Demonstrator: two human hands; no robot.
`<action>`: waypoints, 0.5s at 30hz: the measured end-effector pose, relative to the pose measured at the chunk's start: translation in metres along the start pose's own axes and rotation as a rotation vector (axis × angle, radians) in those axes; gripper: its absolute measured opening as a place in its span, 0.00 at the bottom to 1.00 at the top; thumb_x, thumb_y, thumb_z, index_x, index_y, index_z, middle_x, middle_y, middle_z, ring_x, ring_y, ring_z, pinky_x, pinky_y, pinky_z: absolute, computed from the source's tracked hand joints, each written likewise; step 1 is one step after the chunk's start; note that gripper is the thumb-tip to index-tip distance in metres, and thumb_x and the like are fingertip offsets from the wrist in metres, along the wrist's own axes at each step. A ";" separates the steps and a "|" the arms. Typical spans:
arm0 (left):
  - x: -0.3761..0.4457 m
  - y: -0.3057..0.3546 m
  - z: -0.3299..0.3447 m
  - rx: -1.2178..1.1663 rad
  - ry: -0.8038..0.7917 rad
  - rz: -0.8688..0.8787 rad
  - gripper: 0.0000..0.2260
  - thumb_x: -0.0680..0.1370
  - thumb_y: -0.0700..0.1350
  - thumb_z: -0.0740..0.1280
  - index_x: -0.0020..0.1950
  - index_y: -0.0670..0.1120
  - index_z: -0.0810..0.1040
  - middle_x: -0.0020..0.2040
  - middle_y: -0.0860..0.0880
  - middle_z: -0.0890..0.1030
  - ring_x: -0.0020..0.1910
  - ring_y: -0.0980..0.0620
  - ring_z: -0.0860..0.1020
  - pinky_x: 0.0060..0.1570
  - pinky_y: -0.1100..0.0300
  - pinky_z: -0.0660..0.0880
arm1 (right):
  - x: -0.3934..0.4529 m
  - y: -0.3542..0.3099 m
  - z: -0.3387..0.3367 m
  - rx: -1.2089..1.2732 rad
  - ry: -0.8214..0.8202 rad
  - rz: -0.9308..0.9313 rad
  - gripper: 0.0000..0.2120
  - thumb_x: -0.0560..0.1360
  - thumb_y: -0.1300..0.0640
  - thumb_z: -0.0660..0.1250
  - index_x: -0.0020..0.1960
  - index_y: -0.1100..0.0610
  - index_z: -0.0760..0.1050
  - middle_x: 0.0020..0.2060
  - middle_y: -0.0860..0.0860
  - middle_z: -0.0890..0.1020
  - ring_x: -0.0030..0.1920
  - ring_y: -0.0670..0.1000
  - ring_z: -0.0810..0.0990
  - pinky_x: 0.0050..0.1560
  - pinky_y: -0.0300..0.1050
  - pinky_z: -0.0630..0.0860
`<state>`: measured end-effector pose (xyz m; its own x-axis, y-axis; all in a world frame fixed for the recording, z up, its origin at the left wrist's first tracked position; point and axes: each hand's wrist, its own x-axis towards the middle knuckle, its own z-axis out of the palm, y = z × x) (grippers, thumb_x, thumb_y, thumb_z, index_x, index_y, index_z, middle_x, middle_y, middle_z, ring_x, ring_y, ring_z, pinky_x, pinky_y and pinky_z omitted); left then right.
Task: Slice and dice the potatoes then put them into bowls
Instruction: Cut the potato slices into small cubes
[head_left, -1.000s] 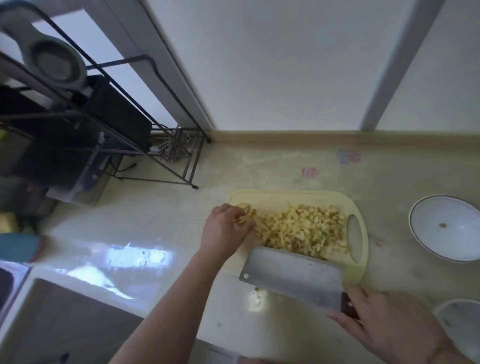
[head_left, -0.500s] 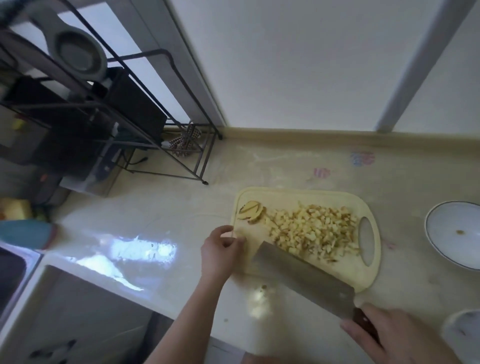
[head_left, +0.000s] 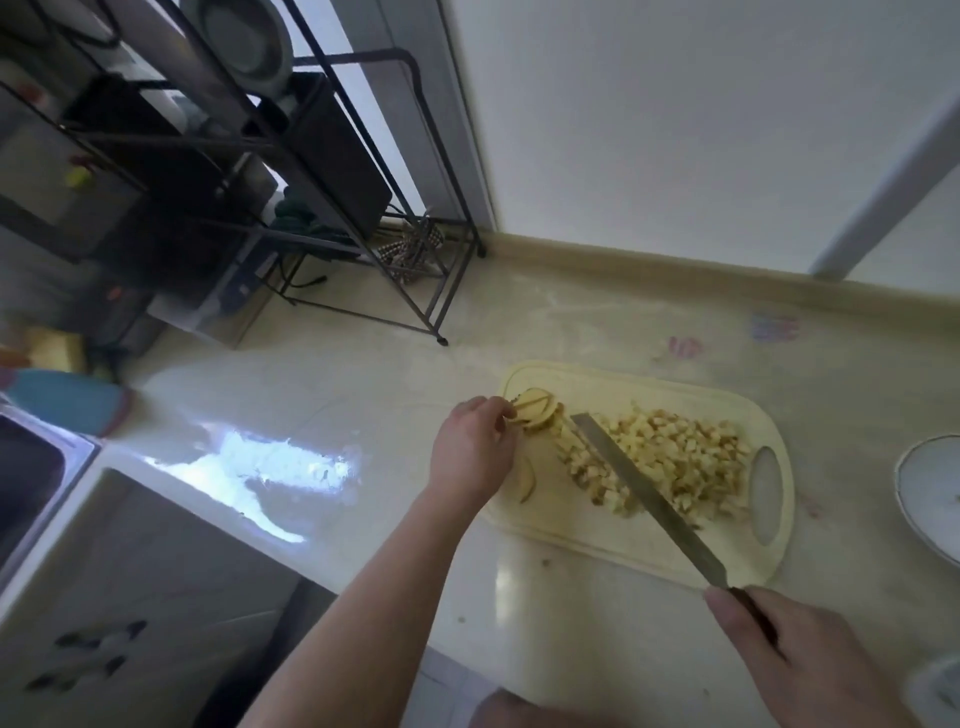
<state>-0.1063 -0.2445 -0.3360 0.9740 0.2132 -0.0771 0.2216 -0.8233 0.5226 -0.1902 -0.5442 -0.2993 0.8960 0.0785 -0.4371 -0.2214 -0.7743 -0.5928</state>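
A pale yellow cutting board (head_left: 582, 530) lies on the counter with a pile of diced potato (head_left: 670, 462) on its right half. At the board's far left corner my left hand (head_left: 472, 452) pinches a few potato slices (head_left: 537, 413). One more slice (head_left: 527, 480) lies beside my left hand. My right hand (head_left: 800, 660) grips the dark handle of a cleaver (head_left: 639, 488), whose blade stands edge-down across the board at the pile's left side. A white bowl (head_left: 930, 499) sits at the right edge.
A black wire rack (head_left: 291, 208) with dark boxes stands at the back left of the counter. A sink (head_left: 31, 467) lies at the far left. Part of a second white bowl (head_left: 940, 686) shows at the bottom right corner. The wall runs behind the board.
My left hand moved from the board's near left edge back to the slices at the far corner and took hold of them. The cleaver turned from flat to edge-down beside the pile.
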 end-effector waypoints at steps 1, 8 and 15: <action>0.002 0.000 -0.001 -0.002 -0.035 -0.030 0.07 0.78 0.41 0.68 0.55 0.44 0.83 0.40 0.53 0.79 0.42 0.50 0.77 0.44 0.55 0.76 | 0.000 -0.001 0.001 0.027 -0.007 -0.004 0.42 0.60 0.17 0.45 0.31 0.55 0.72 0.26 0.51 0.79 0.32 0.43 0.77 0.33 0.39 0.71; -0.046 0.002 0.011 0.026 -0.146 -0.066 0.12 0.75 0.48 0.73 0.56 0.46 0.80 0.51 0.51 0.81 0.51 0.51 0.77 0.49 0.59 0.75 | 0.002 -0.013 0.020 0.252 -0.211 0.037 0.26 0.66 0.31 0.55 0.28 0.54 0.68 0.21 0.50 0.74 0.23 0.45 0.71 0.32 0.41 0.68; -0.068 -0.022 0.036 -0.047 0.028 0.279 0.10 0.68 0.31 0.75 0.44 0.44 0.82 0.43 0.49 0.83 0.41 0.48 0.79 0.42 0.58 0.75 | 0.014 -0.023 0.030 0.225 -0.299 -0.017 0.24 0.78 0.43 0.59 0.29 0.57 0.65 0.20 0.48 0.69 0.22 0.42 0.68 0.27 0.31 0.62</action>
<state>-0.1756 -0.2596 -0.3734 0.9952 -0.0036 0.0982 -0.0582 -0.8270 0.5592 -0.1840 -0.5062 -0.3119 0.7558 0.2959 -0.5841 -0.3161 -0.6164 -0.7212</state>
